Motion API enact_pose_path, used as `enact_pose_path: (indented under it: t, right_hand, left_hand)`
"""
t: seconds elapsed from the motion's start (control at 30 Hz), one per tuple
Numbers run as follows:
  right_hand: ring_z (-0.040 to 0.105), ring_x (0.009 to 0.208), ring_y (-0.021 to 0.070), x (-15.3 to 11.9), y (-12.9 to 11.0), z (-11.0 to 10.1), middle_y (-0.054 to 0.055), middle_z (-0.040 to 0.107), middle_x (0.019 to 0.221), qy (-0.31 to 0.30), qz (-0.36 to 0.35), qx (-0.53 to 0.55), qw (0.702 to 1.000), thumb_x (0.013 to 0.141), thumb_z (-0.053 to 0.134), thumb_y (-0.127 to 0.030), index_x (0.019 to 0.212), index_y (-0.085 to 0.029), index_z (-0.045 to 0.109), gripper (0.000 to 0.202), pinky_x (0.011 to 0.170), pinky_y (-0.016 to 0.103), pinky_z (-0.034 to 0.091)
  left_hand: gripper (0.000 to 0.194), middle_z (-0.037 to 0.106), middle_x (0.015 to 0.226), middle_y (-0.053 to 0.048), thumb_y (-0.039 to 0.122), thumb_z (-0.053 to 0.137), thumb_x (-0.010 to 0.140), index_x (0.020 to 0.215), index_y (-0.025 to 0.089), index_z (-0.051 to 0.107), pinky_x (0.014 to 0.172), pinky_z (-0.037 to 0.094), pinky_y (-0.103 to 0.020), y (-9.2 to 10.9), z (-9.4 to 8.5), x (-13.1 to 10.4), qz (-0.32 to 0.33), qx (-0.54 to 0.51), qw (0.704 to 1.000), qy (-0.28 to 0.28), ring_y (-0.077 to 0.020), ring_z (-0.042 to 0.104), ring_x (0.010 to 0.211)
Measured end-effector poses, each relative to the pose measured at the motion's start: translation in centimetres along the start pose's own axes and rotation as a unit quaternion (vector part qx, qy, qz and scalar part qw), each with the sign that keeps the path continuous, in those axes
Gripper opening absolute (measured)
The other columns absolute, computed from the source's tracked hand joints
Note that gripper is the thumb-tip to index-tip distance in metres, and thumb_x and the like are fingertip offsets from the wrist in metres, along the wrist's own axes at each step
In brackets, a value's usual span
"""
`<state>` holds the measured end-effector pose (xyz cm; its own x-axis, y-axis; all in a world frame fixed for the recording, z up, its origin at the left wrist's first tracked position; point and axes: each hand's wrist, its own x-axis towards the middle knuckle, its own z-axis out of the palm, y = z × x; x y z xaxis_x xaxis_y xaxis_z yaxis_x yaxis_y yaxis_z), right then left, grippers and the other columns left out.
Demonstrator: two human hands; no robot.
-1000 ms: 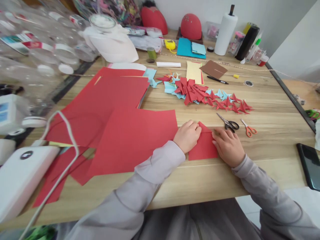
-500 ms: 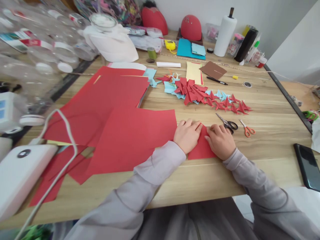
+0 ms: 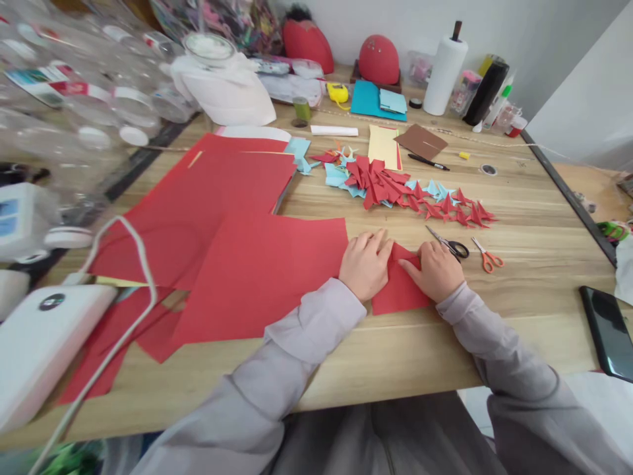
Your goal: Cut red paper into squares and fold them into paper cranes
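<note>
A small red paper [image 3: 400, 290] lies on the wooden table, between and partly under my hands. My left hand [image 3: 366, 265] presses on its left side with the fingers bent and close together. My right hand [image 3: 439, 270] is on its right edge, fingers curled and the thumb stretched leftward over the paper. Large red sheets [image 3: 267, 277] spread out to the left of my left hand. Black-handled scissors [image 3: 457, 249] lie just beyond my right hand, with orange-handled scissors [image 3: 489, 257] beside them.
Folded red paper pieces [image 3: 378, 181] lie in a pile behind my hands. A white device [image 3: 54, 349] with a cable sits at the left, near plastic bottles [image 3: 133, 105]. A phone [image 3: 606, 330] lies at the right edge. Brown paper [image 3: 420, 141] is farther back.
My right thumb has moved left across the small red paper and now points toward my left hand. My left hand has shifted slightly left.
</note>
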<state>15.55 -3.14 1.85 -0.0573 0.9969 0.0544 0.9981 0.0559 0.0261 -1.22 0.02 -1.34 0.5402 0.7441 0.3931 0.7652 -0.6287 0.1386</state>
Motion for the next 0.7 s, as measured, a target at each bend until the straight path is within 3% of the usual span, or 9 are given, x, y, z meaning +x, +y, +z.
enact_pose_path:
  t: [0.13, 0.27, 0.33, 0.4, 0.5, 0.57, 0.63, 0.7]
  right_hand:
    - [0.062, 0.089, 0.0272, 0.9, -0.5, 0.6, 0.015, 0.067, 0.091, -0.013, 0.028, 0.039, 0.999, 0.086, 0.058, -0.05, 0.089, -0.014, 0.059, 0.036, 0.075, 0.033, 0.042]
    - [0.058, 0.071, 0.0198, 1.2, 0.3, 1.4, 0.005, 0.063, 0.074, 0.003, 0.036, 0.184, 0.982, 0.08, 0.066, -0.037, 0.074, -0.019, 0.053, 0.022, 0.064, 0.029, 0.039]
    - [0.051, 0.059, 0.0151, 1.2, 0.8, 1.5, -0.001, 0.055, 0.062, 0.012, 0.035, 0.298, 0.954, 0.076, 0.067, -0.032, 0.068, -0.021, 0.049, 0.022, 0.057, 0.027, 0.036]
    - [0.044, 0.052, 0.0117, 1.2, 1.1, 1.3, -0.004, 0.048, 0.055, 0.016, 0.024, 0.418, 0.908, 0.073, 0.067, -0.034, 0.064, -0.021, 0.048, 0.024, 0.053, 0.025, 0.034]
    - [0.039, 0.047, 0.0094, 1.0, 1.0, 0.8, -0.006, 0.046, 0.051, 0.013, 0.028, 0.544, 0.838, 0.069, 0.068, -0.041, 0.062, -0.021, 0.05, 0.028, 0.047, 0.024, 0.033]
    - [0.04, 0.047, 0.0092, 0.9, 0.9, 0.6, -0.005, 0.049, 0.051, 0.011, 0.051, 0.584, 0.81, 0.066, 0.071, -0.045, 0.063, -0.02, 0.053, 0.031, 0.046, 0.023, 0.034]
    - [0.045, 0.048, 0.01, 0.7, 0.7, 0.5, -0.003, 0.055, 0.053, -0.005, 0.068, 0.61, 0.79, 0.064, 0.072, -0.047, 0.065, -0.019, 0.056, 0.032, 0.046, 0.023, 0.036]
    - [0.049, 0.049, 0.0111, 0.6, 0.6, 0.6, -0.001, 0.06, 0.055, -0.029, 0.072, 0.625, 0.777, 0.063, 0.073, -0.048, 0.067, -0.018, 0.059, 0.034, 0.046, 0.024, 0.038]
  left_hand:
    - [0.037, 0.062, 0.127, -0.016, 0.016, 0.05, 0.084, 0.117, 0.011, 0.064, 0.089, 0.049, -0.049, -0.4, 0.4, -0.1, -0.026, -0.055, 0.997, 0.039, -0.0307, 0.057, 0.104]
    - [0.032, 0.068, 0.115, -0.013, 0.017, 0.049, 0.087, 0.114, 0.014, 0.065, 0.092, 0.051, -0.044, -0.8, 0.7, 0.0, -0.058, -0.185, 0.975, 0.11, -0.0251, 0.062, 0.103]
    - [0.034, 0.068, 0.115, -0.012, 0.021, 0.054, 0.086, 0.118, 0.016, 0.063, 0.092, 0.052, -0.04, -0.8, 0.8, 0.1, -0.097, -0.287, 0.943, 0.137, -0.0219, 0.064, 0.101]
    - [0.042, 0.067, 0.116, -0.012, 0.024, 0.062, 0.081, 0.123, 0.016, 0.06, 0.089, 0.054, -0.037, -0.8, 0.8, 0.3, -0.149, -0.401, 0.893, 0.138, -0.0197, 0.066, 0.097]
    - [0.052, 0.07, 0.109, -0.011, 0.026, 0.07, 0.073, 0.123, 0.015, 0.06, 0.082, 0.056, -0.035, -0.7, 0.8, 0.6, -0.216, -0.539, 0.807, 0.103, -0.0187, 0.067, 0.09]
    - [0.047, 0.073, 0.095, -0.009, 0.028, 0.072, 0.07, 0.115, 0.014, 0.065, 0.076, 0.056, -0.033, -0.6, 0.6, 0.8, -0.248, -0.592, 0.763, 0.073, -0.0174, 0.068, 0.081]
    - [0.038, 0.073, 0.082, -0.006, 0.03, 0.073, 0.068, 0.102, 0.014, 0.07, 0.07, 0.055, -0.03, -0.5, 0.3, 0.9, -0.273, -0.614, 0.738, 0.061, -0.0159, 0.066, 0.072]
    - [0.031, 0.071, 0.074, -0.004, 0.032, 0.076, 0.065, 0.09, 0.014, 0.071, 0.067, 0.054, -0.029, -0.4, 0.0, 0.9, -0.289, -0.614, 0.731, 0.062, -0.0148, 0.065, 0.067]
